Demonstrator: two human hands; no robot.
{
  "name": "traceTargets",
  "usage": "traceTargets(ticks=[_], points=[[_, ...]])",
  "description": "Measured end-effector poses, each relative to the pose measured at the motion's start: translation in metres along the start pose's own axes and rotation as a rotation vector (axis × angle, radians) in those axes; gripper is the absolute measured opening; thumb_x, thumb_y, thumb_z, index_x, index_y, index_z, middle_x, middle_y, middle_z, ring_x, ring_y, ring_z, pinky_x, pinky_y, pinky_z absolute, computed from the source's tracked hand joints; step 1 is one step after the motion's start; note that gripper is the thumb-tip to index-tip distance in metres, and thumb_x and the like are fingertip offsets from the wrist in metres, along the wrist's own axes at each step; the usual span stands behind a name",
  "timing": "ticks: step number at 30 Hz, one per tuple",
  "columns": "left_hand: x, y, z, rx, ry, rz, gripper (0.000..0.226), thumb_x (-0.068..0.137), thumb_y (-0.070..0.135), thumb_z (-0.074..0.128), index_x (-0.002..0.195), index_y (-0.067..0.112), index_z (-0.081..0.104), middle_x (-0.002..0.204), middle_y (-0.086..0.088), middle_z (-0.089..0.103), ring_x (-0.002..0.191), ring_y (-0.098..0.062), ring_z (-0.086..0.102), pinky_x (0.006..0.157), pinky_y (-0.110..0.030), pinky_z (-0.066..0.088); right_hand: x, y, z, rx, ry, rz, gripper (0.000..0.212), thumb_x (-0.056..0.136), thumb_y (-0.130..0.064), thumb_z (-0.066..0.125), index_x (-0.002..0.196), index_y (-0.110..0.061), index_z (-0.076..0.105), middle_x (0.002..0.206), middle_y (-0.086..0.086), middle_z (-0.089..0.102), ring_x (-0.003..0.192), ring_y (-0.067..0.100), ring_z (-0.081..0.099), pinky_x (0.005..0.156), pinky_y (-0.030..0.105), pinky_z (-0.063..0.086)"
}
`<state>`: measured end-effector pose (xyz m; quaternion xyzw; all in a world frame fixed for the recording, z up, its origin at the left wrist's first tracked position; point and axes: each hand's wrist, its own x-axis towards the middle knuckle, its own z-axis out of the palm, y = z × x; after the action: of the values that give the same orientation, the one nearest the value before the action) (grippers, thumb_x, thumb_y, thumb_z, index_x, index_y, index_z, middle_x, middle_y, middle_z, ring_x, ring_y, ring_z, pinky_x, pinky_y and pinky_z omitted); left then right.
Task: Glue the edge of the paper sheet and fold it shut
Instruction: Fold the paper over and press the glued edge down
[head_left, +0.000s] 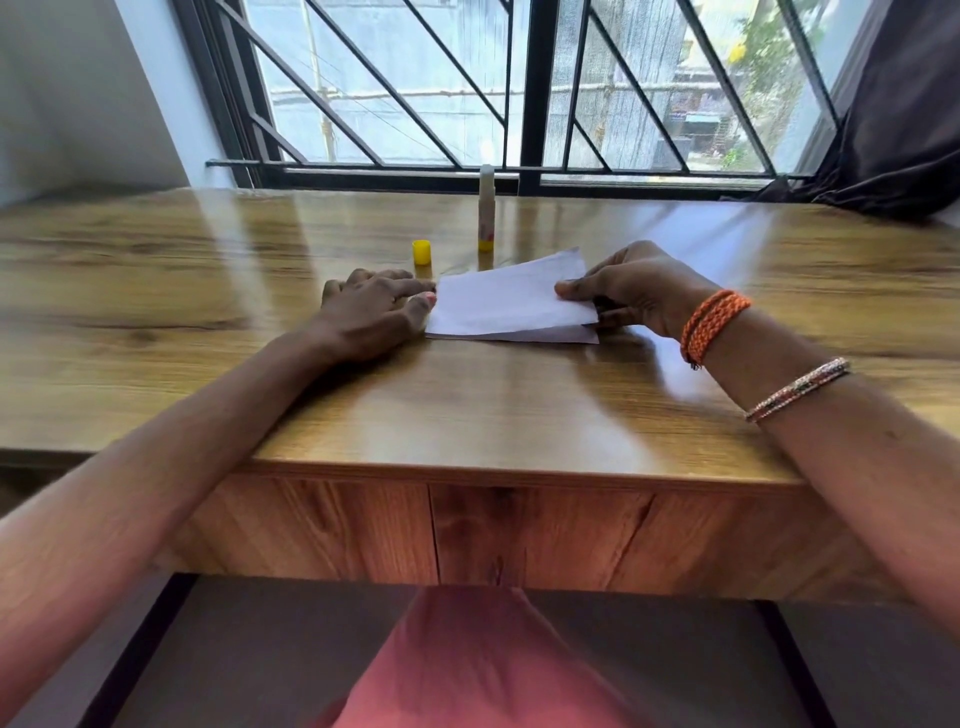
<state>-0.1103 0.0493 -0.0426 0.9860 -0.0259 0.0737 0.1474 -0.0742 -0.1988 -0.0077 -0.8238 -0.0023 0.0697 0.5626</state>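
Head view: we see the folded paper sheet (511, 306) mid-bench, long axis left to right. Our right hand (631, 293) pinches the raised top flap at its right edge; our left hand (371, 306) lies flat, fingers apart, at the left crease.

The folded paper sheet (511, 304) lies on the table (467, 405), between the left hand (371, 312) at its left edge and the right hand (631, 293) at its right. Behind it stands the glue stick (486, 208) upright, with its cap (422, 252) just to its left, apart from it.
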Motion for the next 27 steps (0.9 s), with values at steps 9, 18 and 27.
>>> traceTargets(ticks=[9, 18, 27], points=[[-0.0002, -0.003, 0.0002, 0.154, -0.119, 0.018, 0.077, 0.075, 0.069, 0.025, 0.144, 0.038, 0.022, 0.158, 0.003, 0.017, 0.144, -0.023, 0.012, 0.111, -0.046, 0.009, 0.002, 0.0015, 0.0012, -0.047, 0.009, -0.012, 0.022, 0.074, -0.011, 0.078, 0.087, -0.001, 0.065, 0.071, 0.008, 0.063, 0.059, 0.016, 0.06, 0.045, 0.02, 0.054], [0.0021, -0.0059, 0.0032, 0.227, -0.142, 0.018, 0.066, 0.089, 0.063, 0.025, 0.147, 0.035, 0.01, 0.159, 0.002, 0.008, 0.145, -0.023, 0.007, 0.112, -0.046, 0.006, 0.0028, 0.004, 0.0025, -0.157, 0.045, -0.095, 0.018, 0.073, -0.012, 0.08, 0.07, -0.005, 0.063, 0.066, 0.008, 0.063, 0.057, 0.017, 0.061, 0.05, 0.025, 0.054], [-0.0012, -0.0035, 0.0012, 0.113, -0.115, 0.136, 0.074, 0.08, 0.06, 0.025, 0.147, 0.034, 0.008, 0.158, 0.011, 0.006, 0.146, -0.012, 0.001, 0.111, -0.042, 0.007, 0.0095, 0.0072, 0.0032, -0.222, 0.057, -0.138, 0.024, 0.073, -0.015, 0.08, 0.061, -0.01, 0.06, 0.065, 0.007, 0.062, 0.064, 0.02, 0.061, 0.067, 0.034, 0.055]])
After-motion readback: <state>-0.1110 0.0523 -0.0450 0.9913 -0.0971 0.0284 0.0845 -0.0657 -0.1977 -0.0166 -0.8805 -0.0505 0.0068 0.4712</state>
